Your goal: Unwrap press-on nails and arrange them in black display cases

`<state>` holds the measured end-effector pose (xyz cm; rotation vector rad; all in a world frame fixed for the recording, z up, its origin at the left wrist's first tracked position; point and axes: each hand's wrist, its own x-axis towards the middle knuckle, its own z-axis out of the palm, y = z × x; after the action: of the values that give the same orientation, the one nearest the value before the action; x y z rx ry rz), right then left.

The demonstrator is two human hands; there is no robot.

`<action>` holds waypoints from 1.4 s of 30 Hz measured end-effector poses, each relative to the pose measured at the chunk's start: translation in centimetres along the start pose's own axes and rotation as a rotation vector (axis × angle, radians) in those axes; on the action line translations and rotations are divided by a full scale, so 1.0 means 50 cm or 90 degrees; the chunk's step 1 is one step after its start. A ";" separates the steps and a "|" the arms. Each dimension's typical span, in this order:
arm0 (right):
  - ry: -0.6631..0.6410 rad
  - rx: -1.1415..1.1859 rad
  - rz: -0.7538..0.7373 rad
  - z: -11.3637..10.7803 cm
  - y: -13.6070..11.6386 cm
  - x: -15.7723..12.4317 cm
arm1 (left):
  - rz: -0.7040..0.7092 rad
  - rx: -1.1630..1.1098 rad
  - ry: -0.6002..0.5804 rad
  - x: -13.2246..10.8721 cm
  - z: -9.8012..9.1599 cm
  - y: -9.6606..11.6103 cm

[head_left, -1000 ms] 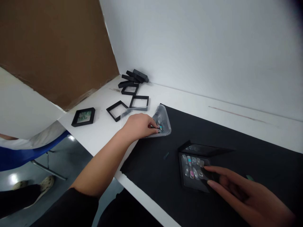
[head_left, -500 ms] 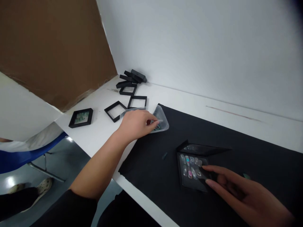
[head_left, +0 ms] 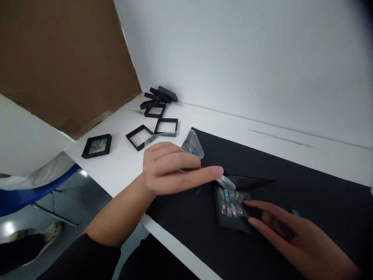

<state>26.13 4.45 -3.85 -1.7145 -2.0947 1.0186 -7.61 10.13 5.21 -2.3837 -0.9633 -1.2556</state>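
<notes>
My left hand [head_left: 171, 169] is closed, its index finger reaching toward the case, with a clear press-on nail [head_left: 227, 183] at the fingertip. The thumb is hidden below. The nail hovers over the upper edge of an opened black display case [head_left: 234, 224]. Inside the case, two rows of press-on nails [head_left: 234, 210] show, some with blue or pink decoration. My right hand [head_left: 291, 229] pinches the right edge of the case between thumb and index finger. Partly behind my left hand stands a clear plastic container [head_left: 194, 143].
A black mat [head_left: 279, 167] covers much of the white table [head_left: 122, 171]. Several black frames [head_left: 166, 126] lie at the back left, some piled against the wall. Another frame [head_left: 97, 146] with green pieces sits further left. A blue chair [head_left: 37, 194] and a person's shoe [head_left: 52, 233] are beyond the table.
My left hand has moved right and nearer from the clear container to above the case, carrying the clear nail. My right hand keeps its hold on the case.
</notes>
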 end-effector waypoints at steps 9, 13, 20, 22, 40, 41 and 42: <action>0.036 0.009 -0.049 -0.009 -0.030 -0.004 | 0.202 -0.078 0.209 0.008 0.010 0.012; 0.141 0.033 -0.147 -0.021 -0.059 -0.022 | 0.246 -0.140 0.215 0.008 0.022 0.027; 0.232 0.219 -0.310 -0.016 -0.137 -0.051 | 0.278 -0.134 0.091 -0.001 0.030 0.073; 0.295 0.243 -0.347 0.000 -0.147 -0.056 | 0.281 -0.150 0.066 -0.003 0.040 0.080; 0.508 0.060 -0.404 0.041 -0.174 -0.023 | 0.042 -0.318 0.031 -0.018 0.094 0.126; 0.500 0.066 -0.400 0.042 -0.175 -0.025 | 0.044 -0.323 0.035 -0.017 0.093 0.126; 0.489 0.077 -0.393 0.042 -0.175 -0.027 | 0.046 -0.331 0.040 -0.015 0.092 0.126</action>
<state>18.62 1.88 0.62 -1.0259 -1.7802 0.2286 -0.82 7.54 2.27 -2.6984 -0.5724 -1.7076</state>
